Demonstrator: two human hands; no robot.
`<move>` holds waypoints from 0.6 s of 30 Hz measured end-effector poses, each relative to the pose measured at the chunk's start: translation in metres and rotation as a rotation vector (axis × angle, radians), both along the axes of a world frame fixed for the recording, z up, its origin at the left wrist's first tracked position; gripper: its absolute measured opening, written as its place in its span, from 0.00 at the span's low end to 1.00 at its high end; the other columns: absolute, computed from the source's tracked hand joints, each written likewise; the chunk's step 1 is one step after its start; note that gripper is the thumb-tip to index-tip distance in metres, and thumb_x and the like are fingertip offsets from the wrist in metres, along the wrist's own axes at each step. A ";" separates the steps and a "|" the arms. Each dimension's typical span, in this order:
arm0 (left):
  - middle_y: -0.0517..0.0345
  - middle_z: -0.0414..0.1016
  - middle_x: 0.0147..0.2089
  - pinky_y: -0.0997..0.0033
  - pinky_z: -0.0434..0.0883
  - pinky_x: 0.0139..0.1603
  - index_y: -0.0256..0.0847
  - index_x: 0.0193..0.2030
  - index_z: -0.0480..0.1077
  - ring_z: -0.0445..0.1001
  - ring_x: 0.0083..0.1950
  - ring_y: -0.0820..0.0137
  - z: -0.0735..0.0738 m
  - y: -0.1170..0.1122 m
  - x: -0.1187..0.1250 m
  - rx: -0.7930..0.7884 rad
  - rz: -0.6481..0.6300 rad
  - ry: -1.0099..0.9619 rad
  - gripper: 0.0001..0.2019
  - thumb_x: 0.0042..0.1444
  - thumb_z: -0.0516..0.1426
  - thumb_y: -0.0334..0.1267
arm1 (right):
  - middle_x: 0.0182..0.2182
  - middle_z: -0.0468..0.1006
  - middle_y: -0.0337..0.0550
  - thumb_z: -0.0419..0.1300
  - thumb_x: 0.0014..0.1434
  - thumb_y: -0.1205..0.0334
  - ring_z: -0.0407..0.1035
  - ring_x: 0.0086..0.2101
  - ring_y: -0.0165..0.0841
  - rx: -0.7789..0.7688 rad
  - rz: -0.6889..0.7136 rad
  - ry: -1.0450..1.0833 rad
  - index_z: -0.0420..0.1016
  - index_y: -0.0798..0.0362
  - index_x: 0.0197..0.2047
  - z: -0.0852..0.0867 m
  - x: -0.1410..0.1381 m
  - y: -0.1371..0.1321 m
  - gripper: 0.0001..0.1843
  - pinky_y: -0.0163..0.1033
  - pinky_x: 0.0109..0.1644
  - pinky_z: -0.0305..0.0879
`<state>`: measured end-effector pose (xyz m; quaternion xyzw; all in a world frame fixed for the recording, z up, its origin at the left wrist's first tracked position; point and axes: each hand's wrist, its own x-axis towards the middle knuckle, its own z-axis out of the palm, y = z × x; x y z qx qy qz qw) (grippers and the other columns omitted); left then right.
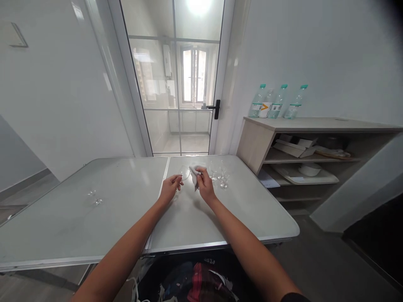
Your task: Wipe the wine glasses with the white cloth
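Over the middle of the table, my left hand (171, 186) has its fingers closed on a clear stemmed glass (185, 172), whose bowl points toward my other hand. A light grey cloth (194, 173) is pinched in my right hand (204, 183), close beside the rim of that glass. Whether the cloth touches the glass I cannot tell. Just right of my right hand, several clear stemmed glasses (223, 180) stand on the table. Apart from them, on the left half, is another small clear glass (97, 202), faint against the pale surface.
The pale table (132, 235) has a metal seam down its middle. A wooden shelf unit (315, 123) at the right bears several plastic bottles (276, 102) on top, with trays and a white bowl (309, 169) inside. Behind the table is a glass door (176, 84) with a black handle.
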<state>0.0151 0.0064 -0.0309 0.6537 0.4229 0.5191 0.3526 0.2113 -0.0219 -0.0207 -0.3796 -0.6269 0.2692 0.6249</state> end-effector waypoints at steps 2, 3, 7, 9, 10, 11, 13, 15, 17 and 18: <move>0.55 0.80 0.31 0.71 0.69 0.29 0.37 0.50 0.77 0.73 0.25 0.72 -0.001 0.001 0.000 0.042 -0.038 0.046 0.24 0.64 0.57 0.57 | 0.36 0.79 0.42 0.51 0.70 0.60 0.72 0.36 0.37 0.153 0.044 -0.257 0.73 0.48 0.57 0.001 0.001 -0.002 0.16 0.43 0.46 0.68; 0.56 0.79 0.32 0.71 0.69 0.30 0.38 0.49 0.76 0.73 0.26 0.71 -0.002 0.001 -0.001 0.084 -0.049 0.096 0.21 0.65 0.56 0.55 | 0.42 0.81 0.46 0.51 0.70 0.62 0.74 0.43 0.40 0.238 0.078 -0.390 0.73 0.49 0.58 0.002 0.001 -0.002 0.17 0.46 0.53 0.67; 0.57 0.77 0.28 0.69 0.66 0.33 0.41 0.36 0.74 0.72 0.27 0.69 -0.004 0.000 -0.005 0.379 0.056 0.400 0.10 0.64 0.59 0.45 | 0.58 0.78 0.51 0.49 0.69 0.71 0.64 0.64 0.43 0.447 0.095 -0.759 0.74 0.50 0.59 0.009 0.002 -0.001 0.21 0.59 0.73 0.44; 0.56 0.77 0.27 0.66 0.65 0.36 0.41 0.34 0.72 0.72 0.27 0.69 -0.003 -0.001 -0.008 0.557 0.104 0.536 0.09 0.64 0.60 0.42 | 0.58 0.79 0.50 0.49 0.70 0.70 0.62 0.66 0.42 0.451 0.038 -0.819 0.75 0.49 0.59 0.012 0.003 -0.002 0.20 0.60 0.74 0.36; 0.56 0.77 0.27 0.65 0.65 0.37 0.41 0.34 0.72 0.72 0.27 0.68 -0.002 -0.001 -0.009 0.634 0.107 0.591 0.09 0.66 0.59 0.41 | 0.58 0.79 0.50 0.50 0.71 0.69 0.63 0.66 0.42 0.438 0.005 -0.825 0.75 0.49 0.59 0.013 0.003 -0.003 0.19 0.60 0.75 0.34; 0.56 0.77 0.27 0.64 0.64 0.38 0.41 0.35 0.72 0.72 0.27 0.68 -0.001 -0.002 -0.009 0.702 0.099 0.640 0.09 0.67 0.58 0.40 | 0.58 0.79 0.50 0.51 0.71 0.67 0.63 0.65 0.41 0.418 -0.026 -0.822 0.74 0.49 0.60 0.013 0.003 -0.004 0.19 0.60 0.75 0.33; 0.56 0.76 0.27 0.63 0.64 0.39 0.40 0.39 0.72 0.73 0.28 0.68 0.000 -0.004 -0.010 0.806 0.065 0.718 0.10 0.70 0.55 0.41 | 0.55 0.80 0.50 0.51 0.71 0.65 0.67 0.61 0.41 0.355 -0.083 -0.807 0.74 0.49 0.60 0.014 0.002 -0.006 0.18 0.58 0.74 0.36; 0.54 0.77 0.30 0.62 0.65 0.40 0.39 0.45 0.73 0.75 0.31 0.67 0.000 -0.006 -0.010 0.879 0.008 0.767 0.10 0.71 0.53 0.41 | 0.48 0.82 0.48 0.51 0.71 0.63 0.71 0.53 0.40 0.270 -0.119 -0.809 0.75 0.48 0.56 0.014 0.002 -0.007 0.16 0.55 0.72 0.41; 0.52 0.79 0.34 0.61 0.65 0.40 0.39 0.51 0.73 0.77 0.33 0.67 -0.002 -0.007 -0.010 0.927 -0.055 0.790 0.11 0.72 0.52 0.40 | 0.41 0.82 0.45 0.51 0.70 0.62 0.73 0.44 0.39 0.175 -0.124 -0.826 0.77 0.48 0.51 0.014 0.001 -0.007 0.14 0.51 0.67 0.50; 0.51 0.80 0.34 0.61 0.66 0.40 0.39 0.52 0.73 0.77 0.33 0.67 -0.003 -0.007 -0.010 0.944 -0.079 0.798 0.11 0.72 0.51 0.40 | 0.38 0.82 0.44 0.51 0.70 0.60 0.72 0.41 0.38 0.123 -0.120 -0.827 0.77 0.48 0.48 0.014 0.001 -0.006 0.13 0.47 0.62 0.55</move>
